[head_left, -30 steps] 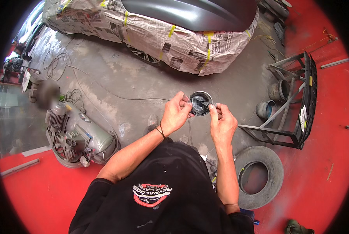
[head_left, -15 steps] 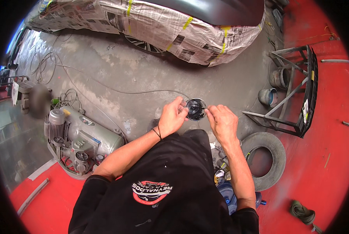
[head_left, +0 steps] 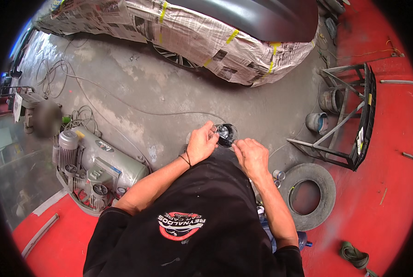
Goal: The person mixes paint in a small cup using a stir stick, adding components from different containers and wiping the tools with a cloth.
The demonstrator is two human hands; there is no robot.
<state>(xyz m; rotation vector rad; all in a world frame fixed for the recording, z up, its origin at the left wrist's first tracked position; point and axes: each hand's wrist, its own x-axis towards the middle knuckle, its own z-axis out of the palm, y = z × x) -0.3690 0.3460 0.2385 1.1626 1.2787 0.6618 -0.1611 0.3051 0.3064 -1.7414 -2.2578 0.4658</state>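
A small round cup (head_left: 229,130) with black, glossy liquid inside sits in front of my body, its mouth facing up. My left hand (head_left: 201,145) is closed at the cup's left rim, thumb and fingers pinched together there. At the right rim, my right hand (head_left: 252,158) has thumb and fingertips pressed together on a thin, stick-like piece that reaches over the cup's edge. The hand covers most of this piece, so its exact kind is hidden. Bright reflections show on the liquid and near my left fingertips.
A car covered with newspaper (head_left: 188,30) and yellow tape stands ahead. An air compressor (head_left: 109,150) is at left, its hose (head_left: 146,111) across the floor. On the right are a metal frame (head_left: 338,124), buckets (head_left: 316,122), a tyre (head_left: 324,180) and a rolled strap (head_left: 353,255).
Both hands and the cup have shifted slightly in view, with my right hand lower and further left. More of the tyre's left side and a small can beside it show now.
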